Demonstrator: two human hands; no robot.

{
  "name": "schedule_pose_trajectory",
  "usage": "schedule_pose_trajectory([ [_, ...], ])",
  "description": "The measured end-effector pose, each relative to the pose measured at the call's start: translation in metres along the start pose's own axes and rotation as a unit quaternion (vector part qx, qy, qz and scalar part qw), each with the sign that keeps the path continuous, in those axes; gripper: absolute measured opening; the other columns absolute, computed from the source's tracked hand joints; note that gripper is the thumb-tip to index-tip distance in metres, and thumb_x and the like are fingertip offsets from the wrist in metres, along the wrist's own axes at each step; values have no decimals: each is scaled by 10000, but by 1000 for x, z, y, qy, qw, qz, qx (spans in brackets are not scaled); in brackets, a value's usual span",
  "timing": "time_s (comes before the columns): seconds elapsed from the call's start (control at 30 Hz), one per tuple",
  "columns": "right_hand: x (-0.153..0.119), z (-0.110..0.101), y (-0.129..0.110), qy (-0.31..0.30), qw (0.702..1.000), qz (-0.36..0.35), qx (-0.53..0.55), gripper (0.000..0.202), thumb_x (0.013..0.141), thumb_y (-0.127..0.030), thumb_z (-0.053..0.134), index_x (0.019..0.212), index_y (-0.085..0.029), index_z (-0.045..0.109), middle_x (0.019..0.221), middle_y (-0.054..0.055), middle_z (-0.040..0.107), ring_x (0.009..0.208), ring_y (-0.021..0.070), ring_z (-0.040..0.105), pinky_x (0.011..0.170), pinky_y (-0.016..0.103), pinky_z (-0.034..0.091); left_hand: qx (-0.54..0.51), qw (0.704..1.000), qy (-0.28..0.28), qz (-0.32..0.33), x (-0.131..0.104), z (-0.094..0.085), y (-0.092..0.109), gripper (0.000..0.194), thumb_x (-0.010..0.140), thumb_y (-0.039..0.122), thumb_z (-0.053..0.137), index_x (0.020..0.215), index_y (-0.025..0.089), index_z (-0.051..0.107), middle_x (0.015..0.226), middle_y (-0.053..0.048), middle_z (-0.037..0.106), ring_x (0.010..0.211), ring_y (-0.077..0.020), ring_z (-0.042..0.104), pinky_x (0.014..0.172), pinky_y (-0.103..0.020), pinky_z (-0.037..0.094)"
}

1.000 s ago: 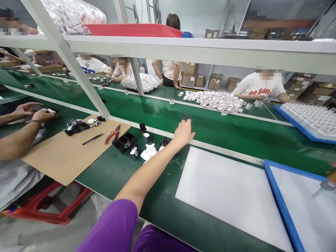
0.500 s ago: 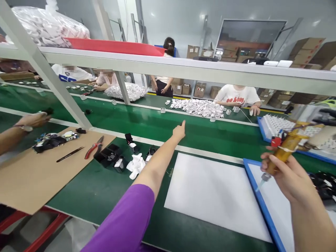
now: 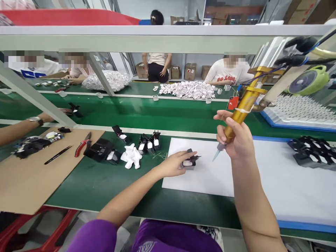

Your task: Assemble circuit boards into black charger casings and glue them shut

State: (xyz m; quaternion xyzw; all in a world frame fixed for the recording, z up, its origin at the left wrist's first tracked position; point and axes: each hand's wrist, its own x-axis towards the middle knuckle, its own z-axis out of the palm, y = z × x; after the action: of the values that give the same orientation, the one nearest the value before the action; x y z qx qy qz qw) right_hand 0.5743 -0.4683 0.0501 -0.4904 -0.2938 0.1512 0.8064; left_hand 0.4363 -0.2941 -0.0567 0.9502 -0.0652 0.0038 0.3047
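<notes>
My left hand point(image 3: 174, 163) is closed on a small black device point(image 3: 191, 161) with a white patch, over the white sheet point(image 3: 204, 178). In my right hand point(image 3: 235, 134) is a gold dispenser point(image 3: 244, 105) with a red switch, its pale nozzle pointing down and left above the sheet. Left of the sheet stand several black devices point(image 3: 149, 143), a crumpled white cloth point(image 3: 131, 156) and a black box point(image 3: 98, 150).
Cardboard point(image 3: 34, 168) at the left carries red pliers point(image 3: 83, 144) and black tweezers point(image 3: 57, 155). Black parts point(image 3: 315, 154) sit on the blue-edged tray at right. A co-worker's hand point(image 3: 64, 112) reaches from the left. Behind lies a green belt point(image 3: 157, 117).
My left hand has come back from the belt to the sheet and taken hold of a black device. My right hand and the dispenser appear further left. The view has shifted.
</notes>
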Motion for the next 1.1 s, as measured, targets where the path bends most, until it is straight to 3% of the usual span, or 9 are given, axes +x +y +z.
schedule_pose_trajectory([
  [0.1, 2, 10, 5, 17, 999, -30, 1, 232, 788, -402, 671, 941, -227, 669, 915, 0, 648, 375, 11, 396, 305, 175, 294, -68, 993, 74, -63, 4, 20, -8, 602, 740, 210, 707, 1322, 238, 556, 1345, -103, 547, 1138, -240, 603, 891, -299, 529],
  [0.2, 1, 18, 8, 37, 998, -50, 2, 226, 797, -403, 674, 917, -212, 672, 883, 0, 651, 354, 6, 399, 290, 170, 285, -68, 988, 94, -103, 6, 32, -7, 444, 742, 359, 763, 1137, 189, 654, 1157, -108, 666, 1037, -255, 647, 837, -318, 543],
  [0.4, -7, 30, 7, 15, 998, -58, 18, 222, 824, -414, 669, 916, -212, 687, 881, -6, 657, 341, 4, 410, 288, 165, 296, -17, 982, 134, -131, -7, 23, 29, 437, 802, 487, 685, 1131, 204, 628, 832, -31, 724, 690, -197, 672, 667, -276, 511],
  [0.53, -12, 35, 6, 10, 998, -62, 15, 236, 828, -430, 675, 899, -205, 679, 846, -9, 656, 334, 5, 404, 277, 164, 282, -30, 977, 182, -107, -9, 10, 53, 380, 760, 456, 716, 1051, 223, 645, 763, 0, 707, 620, -161, 652, 609, -233, 490],
  [0.67, -15, 38, 5, 11, 997, -73, 12, 248, 844, -438, 673, 835, -193, 637, 781, -14, 633, 327, 10, 398, 273, 164, 267, -71, 975, 192, -89, -10, 5, 66, 358, 757, 409, 713, 1055, 219, 649, 758, 10, 710, 590, -139, 635, 599, -219, 487],
  [0.83, -15, 38, 4, 16, 997, -77, 3, 317, 853, -468, 665, 742, -196, 547, 707, -40, 593, 322, 12, 387, 273, 156, 274, -83, 973, 189, -105, -12, 6, 72, 333, 760, 384, 701, 1035, 202, 648, 728, 16, 705, 561, -132, 622, 596, -217, 485],
  [1.1, -15, 40, 4, 18, 997, -81, -8, 254, 851, -446, 674, 931, -205, 670, 858, -11, 653, 336, 5, 427, 270, 165, 289, -90, 972, 176, -130, -11, 7, 74, 373, 752, 303, 667, 1104, 188, 622, 735, 1, 707, 562, -152, 635, 616, -244, 513],
])
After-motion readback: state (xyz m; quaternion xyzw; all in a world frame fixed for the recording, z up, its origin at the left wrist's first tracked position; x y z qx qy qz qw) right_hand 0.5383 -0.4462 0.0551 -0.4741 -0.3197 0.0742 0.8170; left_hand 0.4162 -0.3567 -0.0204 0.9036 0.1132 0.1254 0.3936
